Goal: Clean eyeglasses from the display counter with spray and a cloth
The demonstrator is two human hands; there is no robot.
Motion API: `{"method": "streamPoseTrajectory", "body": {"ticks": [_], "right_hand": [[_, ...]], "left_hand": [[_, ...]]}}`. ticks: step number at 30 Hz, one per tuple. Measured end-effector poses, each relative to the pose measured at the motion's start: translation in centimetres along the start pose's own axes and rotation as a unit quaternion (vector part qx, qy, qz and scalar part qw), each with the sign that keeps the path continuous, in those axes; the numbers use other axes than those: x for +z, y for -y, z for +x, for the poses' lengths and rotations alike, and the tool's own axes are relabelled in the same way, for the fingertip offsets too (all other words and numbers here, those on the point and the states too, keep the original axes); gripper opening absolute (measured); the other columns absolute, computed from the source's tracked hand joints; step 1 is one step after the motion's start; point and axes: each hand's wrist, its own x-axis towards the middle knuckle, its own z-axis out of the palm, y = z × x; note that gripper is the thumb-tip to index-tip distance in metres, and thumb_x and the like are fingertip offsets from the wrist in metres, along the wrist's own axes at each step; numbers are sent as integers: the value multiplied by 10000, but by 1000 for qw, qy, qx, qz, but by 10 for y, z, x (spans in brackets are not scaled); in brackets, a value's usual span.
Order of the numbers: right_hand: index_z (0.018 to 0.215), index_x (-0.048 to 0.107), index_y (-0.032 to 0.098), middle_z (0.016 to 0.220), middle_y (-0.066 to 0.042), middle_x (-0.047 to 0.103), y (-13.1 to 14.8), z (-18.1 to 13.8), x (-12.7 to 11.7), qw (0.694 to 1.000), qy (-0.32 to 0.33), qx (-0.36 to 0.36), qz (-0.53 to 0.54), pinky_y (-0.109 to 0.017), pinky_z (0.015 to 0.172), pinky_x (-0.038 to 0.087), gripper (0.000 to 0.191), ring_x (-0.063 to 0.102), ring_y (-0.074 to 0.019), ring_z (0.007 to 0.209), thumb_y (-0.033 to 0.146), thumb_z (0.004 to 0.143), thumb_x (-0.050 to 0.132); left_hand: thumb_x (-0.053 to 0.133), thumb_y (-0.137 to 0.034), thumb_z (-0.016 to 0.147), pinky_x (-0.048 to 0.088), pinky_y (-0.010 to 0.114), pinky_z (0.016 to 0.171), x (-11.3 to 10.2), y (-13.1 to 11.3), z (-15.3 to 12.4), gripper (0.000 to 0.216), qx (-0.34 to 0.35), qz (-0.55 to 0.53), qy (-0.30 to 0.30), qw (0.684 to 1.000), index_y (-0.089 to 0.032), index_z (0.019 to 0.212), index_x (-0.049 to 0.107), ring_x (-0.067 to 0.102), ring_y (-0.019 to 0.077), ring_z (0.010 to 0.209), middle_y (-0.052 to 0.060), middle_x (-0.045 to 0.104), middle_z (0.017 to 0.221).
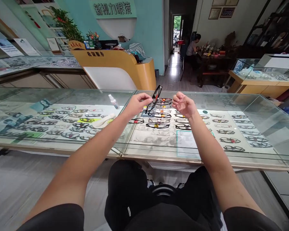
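Observation:
My left hand [137, 103] is closed in a pinch on a pair of black-framed glasses [154, 98], held up tilted above the glass display counter [62, 96]. My right hand [184, 104] hovers just to the right of the glasses, fingers curled in, with nothing visible in them. Below both hands, inside the case, lie rows of spectacle frames [157, 125]. A small white spray bottle [114, 101] lies on the glass left of my left hand, and a white cloth [103, 121] lies nearer to me.
A yellow and white reception desk [115, 69] stands behind the counter. More glass display cases run along the left [26, 62] and right [267, 75]. A person sits at a dark table [213, 59] in the back right. My knees are under the counter's edge.

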Motion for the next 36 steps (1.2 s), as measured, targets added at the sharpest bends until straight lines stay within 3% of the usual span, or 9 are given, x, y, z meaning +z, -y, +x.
{"method": "streamPoseTrajectory", "body": {"ticks": [6,13,21,28,36], "right_hand": [[778,398,260,756,46,449,-6,5,-7,1000,-1,-10,-23,-284,679,421,412,386,-140,667,164,643,775],[724,443,246,738,40,547,-15,10,-7,994,-40,-16,-98,-285,692,380,392,434,-129,690,207,667,829],[691,442,246,767,27,606,-27,10,-3,979,-82,-17,-185,-313,758,398,299,492,-149,747,200,714,736],[684,415,252,754,26,599,-32,8,10,976,-91,-11,-200,-331,789,432,347,521,-160,753,241,748,756],[745,468,255,820,19,673,-32,6,12,973,-104,-35,-201,-340,817,442,383,561,-161,786,247,757,851]], "left_hand": [[886,-575,777,544,326,835,46,-5,15,406,8,-130,14,991,-195,848,762,688,196,856,65,786,907],[908,-656,726,544,299,734,71,19,27,512,-13,-197,-16,980,-194,861,734,667,171,773,57,775,878],[928,-663,733,562,302,755,75,42,12,516,-27,-212,-23,977,-199,842,732,662,171,791,48,748,865],[906,-693,764,602,333,797,77,36,3,518,-3,-205,-29,978,-211,857,743,710,200,843,59,762,909],[907,-709,766,594,331,772,80,35,2,540,-23,-229,-31,973,-206,866,738,711,200,828,53,757,875]]}}
